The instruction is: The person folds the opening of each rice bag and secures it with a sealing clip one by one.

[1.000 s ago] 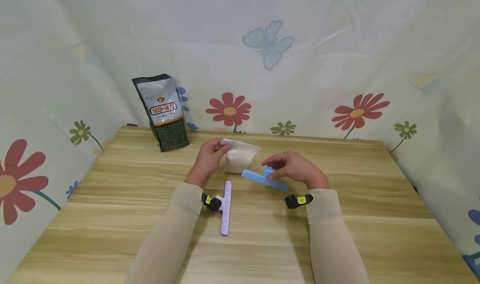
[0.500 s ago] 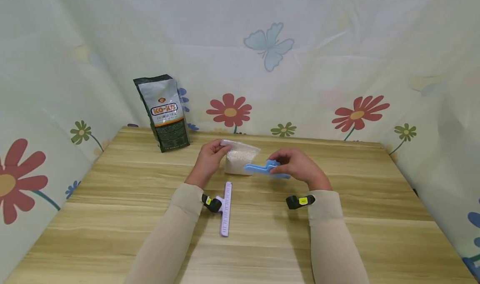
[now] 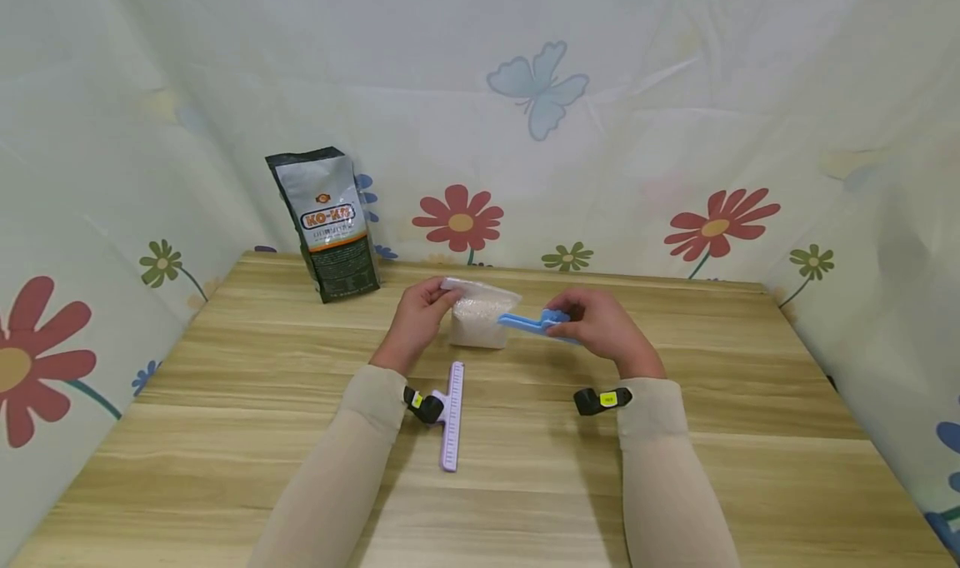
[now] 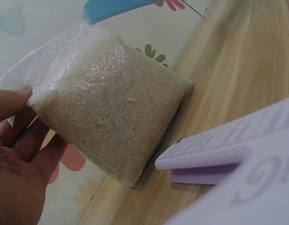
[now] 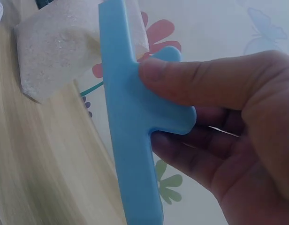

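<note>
Above the wooden table (image 3: pixel 525 435), the left hand (image 3: pixel 416 314) is pinching a rice bag (image 3: pixel 480 318) while the right hand (image 3: pixel 600 326) is gripping a blue clip (image 3: pixel 528 324).

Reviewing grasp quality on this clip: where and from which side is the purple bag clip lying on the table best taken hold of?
Probably at the short tab that sticks out sideways from the purple clip, near its far end, coming from above. The clip lies flat on the table, its long bar thin and low, so the tab gives the fingers the most to pinch. The left forearm crosses that side, so the right hand has clearer access.
</note>
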Demonstrator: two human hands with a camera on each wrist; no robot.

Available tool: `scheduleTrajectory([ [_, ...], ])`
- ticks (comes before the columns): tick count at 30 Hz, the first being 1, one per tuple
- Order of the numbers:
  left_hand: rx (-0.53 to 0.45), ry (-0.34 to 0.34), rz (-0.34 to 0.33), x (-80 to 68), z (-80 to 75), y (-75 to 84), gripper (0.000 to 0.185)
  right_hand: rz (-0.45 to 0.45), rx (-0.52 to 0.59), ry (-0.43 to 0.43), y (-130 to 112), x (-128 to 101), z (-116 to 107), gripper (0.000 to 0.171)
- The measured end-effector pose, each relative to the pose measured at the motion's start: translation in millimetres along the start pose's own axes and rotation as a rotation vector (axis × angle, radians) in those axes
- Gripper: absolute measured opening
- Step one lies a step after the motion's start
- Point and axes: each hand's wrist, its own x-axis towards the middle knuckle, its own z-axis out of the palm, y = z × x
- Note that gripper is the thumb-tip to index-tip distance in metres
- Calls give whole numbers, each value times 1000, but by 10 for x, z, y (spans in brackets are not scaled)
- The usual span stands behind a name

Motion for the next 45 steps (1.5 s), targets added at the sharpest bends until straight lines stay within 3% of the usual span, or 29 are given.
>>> scheduleTrajectory([
  [7, -9, -15, -22, 2, -13, 20, 25, 8, 15, 39, -1, -31, -24, 23],
  [11, -4, -18, -19, -96, -14, 187, 24, 36, 5, 64, -13, -43, -44, 20],
  [14, -7, -11, -3, -99, -10, 167, 25, 43, 10, 80, -24, -47, -59, 18],
  [18, -12, 2, 9, -22, -9, 2, 27, 16, 38, 105, -22, -56, -69, 16],
  [45, 8, 12, 10, -17, -2, 3, 22, -115, 51, 265, 21, -69, -105, 10],
])
